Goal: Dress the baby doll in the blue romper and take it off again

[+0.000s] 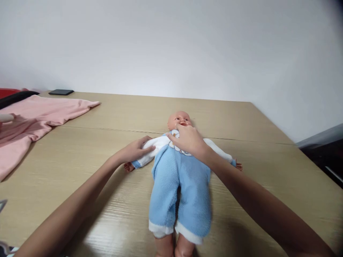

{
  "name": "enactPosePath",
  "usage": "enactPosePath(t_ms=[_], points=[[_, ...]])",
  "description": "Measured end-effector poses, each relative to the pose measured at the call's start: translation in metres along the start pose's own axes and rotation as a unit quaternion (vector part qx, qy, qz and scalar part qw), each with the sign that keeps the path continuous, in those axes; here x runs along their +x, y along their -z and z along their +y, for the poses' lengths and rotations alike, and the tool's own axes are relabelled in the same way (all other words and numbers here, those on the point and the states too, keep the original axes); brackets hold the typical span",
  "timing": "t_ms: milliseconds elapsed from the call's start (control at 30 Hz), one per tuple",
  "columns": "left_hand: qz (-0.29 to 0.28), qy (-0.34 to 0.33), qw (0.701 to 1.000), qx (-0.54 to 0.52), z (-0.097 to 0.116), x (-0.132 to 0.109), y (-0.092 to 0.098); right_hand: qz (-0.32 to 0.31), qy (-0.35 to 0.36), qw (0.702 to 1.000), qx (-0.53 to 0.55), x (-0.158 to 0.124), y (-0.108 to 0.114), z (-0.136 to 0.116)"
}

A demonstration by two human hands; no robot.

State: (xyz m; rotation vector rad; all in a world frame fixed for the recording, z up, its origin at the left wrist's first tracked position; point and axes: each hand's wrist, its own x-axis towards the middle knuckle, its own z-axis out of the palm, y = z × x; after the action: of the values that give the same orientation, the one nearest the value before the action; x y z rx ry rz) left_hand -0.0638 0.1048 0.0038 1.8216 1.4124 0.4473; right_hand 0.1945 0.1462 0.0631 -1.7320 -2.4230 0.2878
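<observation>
A baby doll [174, 185] in a light blue and white fleece outfit lies on its back on the table, head away from me and arms spread. My left hand [134, 150] is closed around the white sleeve [159, 142] on the doll's left-side arm in view, thumb on one side and fingers on the other. Over the doll's upper chest, my right hand [189, 141] lies with its thumb and index finger apart. That index finger touches the chin below the mouth. Its other fingers are mostly hidden, and the hand covers part of the printed chest patch.
A pink cloth [40, 117] spreads over the left side of the wooden table [123, 110]. Near the back edge lies a flat black object [61, 92]. A red and black item [13, 96] shows at far left. A dark object [324, 153] stands beyond the right edge.
</observation>
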Motion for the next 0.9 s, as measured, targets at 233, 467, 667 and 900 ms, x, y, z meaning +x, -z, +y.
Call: enactPosePath(t_ms=[233, 467, 667, 900], points=[[0.017, -0.056, 0.996, -0.064, 0.001, 0.013, 0.001, -0.117, 0.023, 0.984, 0.13, -0.02, 0.022, 0.042], [-0.064, -0.008, 0.956, -0.285, -0.007, 0.073, -0.002, -0.07, 0.054, 0.95, 0.3, -0.037, -0.008, 0.084], [-0.058, -0.028, 0.944, -0.324, -0.016, 0.08, -0.016, -0.024, 0.047, 0.921, 0.386, -0.043, -0.029, 0.086], [-0.036, -0.036, 0.942, -0.331, -0.018, 0.088, -0.016, -0.006, 0.027, 0.904, 0.427, -0.044, -0.034, 0.082]])
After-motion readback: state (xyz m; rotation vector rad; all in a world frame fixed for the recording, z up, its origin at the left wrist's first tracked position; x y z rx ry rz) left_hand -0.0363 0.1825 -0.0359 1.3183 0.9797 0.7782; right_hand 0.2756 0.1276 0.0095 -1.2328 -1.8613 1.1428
